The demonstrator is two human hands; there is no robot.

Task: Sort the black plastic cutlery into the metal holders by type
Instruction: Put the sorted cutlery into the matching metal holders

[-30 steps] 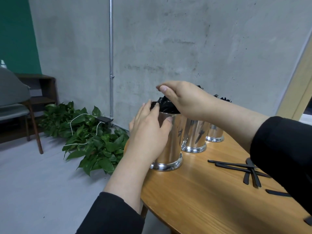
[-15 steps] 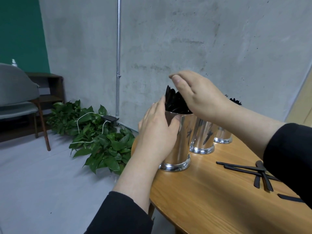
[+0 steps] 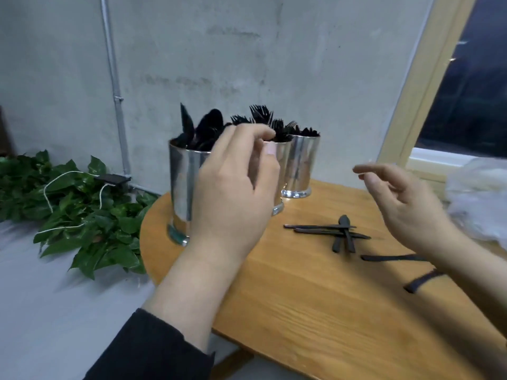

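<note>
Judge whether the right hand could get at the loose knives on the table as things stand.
Probably yes: the right hand hovers empty beside the knives, which lie uncovered on the table, with nothing between them.

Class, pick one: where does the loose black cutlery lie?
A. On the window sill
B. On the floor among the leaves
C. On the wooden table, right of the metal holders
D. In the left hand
C: the loose cutlery lies on the table, right of the holders.
</note>
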